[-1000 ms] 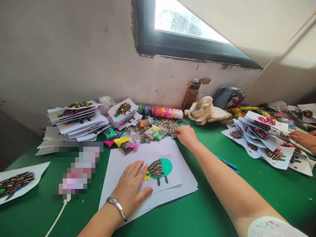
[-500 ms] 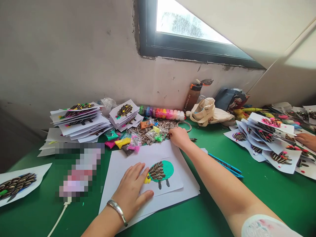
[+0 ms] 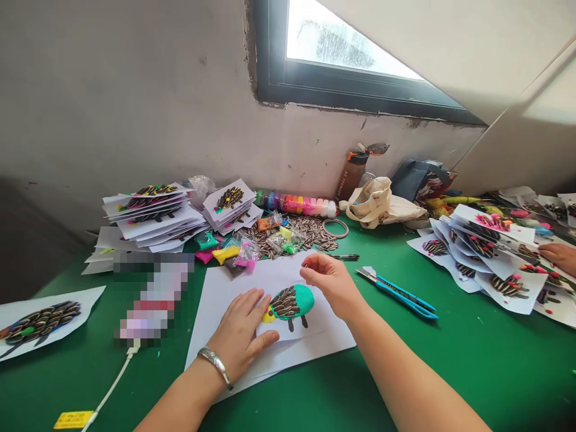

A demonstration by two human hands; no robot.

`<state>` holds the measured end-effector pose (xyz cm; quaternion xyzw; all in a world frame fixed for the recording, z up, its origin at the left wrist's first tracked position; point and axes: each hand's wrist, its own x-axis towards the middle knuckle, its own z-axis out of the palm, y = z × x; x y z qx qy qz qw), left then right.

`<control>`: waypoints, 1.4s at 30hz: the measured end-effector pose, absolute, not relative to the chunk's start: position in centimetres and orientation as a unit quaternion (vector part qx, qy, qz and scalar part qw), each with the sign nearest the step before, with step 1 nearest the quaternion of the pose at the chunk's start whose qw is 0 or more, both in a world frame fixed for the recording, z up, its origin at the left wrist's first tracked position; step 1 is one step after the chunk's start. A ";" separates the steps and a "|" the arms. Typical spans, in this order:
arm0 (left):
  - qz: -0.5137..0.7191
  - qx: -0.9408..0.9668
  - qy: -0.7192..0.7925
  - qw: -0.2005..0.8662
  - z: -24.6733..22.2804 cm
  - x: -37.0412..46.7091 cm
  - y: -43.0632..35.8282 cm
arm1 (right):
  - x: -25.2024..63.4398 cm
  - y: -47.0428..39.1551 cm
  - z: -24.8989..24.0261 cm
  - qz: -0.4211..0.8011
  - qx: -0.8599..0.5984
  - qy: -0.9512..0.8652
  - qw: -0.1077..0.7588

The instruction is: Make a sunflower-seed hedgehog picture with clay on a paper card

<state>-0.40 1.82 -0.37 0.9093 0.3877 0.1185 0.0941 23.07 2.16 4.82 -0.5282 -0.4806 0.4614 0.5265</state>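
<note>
A small card carries a hedgehog-like picture: a teal clay body, a yellow clay head and two dark legs. Striped sunflower seeds cover the body's left half. My left hand lies flat on the card's left side, fingers stretched, touching the paper beside the head. Just above the card's upper right is my right hand, thumb and forefinger pinched on a sunflower seed, of which only a small tip shows. Under the card are larger white sheets. Behind them spreads a pile of loose sunflower seeds.
Bags of coloured clay border the seed pile. A blue utility knife, black pen and tape ring lie right. Finished pictures are stacked left and right, where another person's hand rests.
My right hand has drawn back from the seed pile toward the card, now pinching a seed. My left hand keeps its place on the card. The view has shifted slightly.
</note>
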 end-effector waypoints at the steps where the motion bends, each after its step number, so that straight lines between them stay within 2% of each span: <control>1: 0.122 0.908 0.388 0.094 -0.5 -0.4 1.8 | 22.6 1.9 5.1 0.483 -0.514 -0.462 0.539; 5: 0.140 0.906 0.388 0.091 -1.1 -0.5 1.6 | 21.1 0.9 5.4 0.533 -0.480 -0.422 0.555; 11: 0.153 0.904 0.392 0.080 -0.3 -0.3 0.9 | 20.8 0.0 5.1 0.595 -0.462 -0.419 0.508; 16: 0.219 0.889 0.402 0.007 2.1 0.5 0.0 | 21.2 -0.1 5.1 0.601 -0.464 -0.431 0.488; 19: 0.228 0.887 0.401 0.004 2.6 0.8 -0.1 | 21.2 -0.1 4.9 0.591 -0.470 -0.449 0.478; 23: 0.257 0.865 0.427 0.064 3.2 1.1 -0.2 | 21.0 -0.1 4.4 0.590 -0.469 -0.461 0.468; 28: 0.273 0.795 0.481 0.251 5.9 3.0 -0.7 | 20.5 -0.6 4.9 0.596 -0.453 -0.482 0.455; 31: 0.260 0.769 0.493 0.312 7.0 4.2 -0.7 | 20.4 -0.7 5.4 0.594 -0.442 -0.496 0.454; 37: 0.287 0.741 0.500 0.344 6.8 5.1 0.0 | 20.8 -0.5 5.4 0.626 -0.424 -0.476 0.450; 42: 0.288 0.762 0.490 0.309 5.7 5.0 0.3 | 20.6 -0.3 5.0 0.606 -0.449 -0.477 0.452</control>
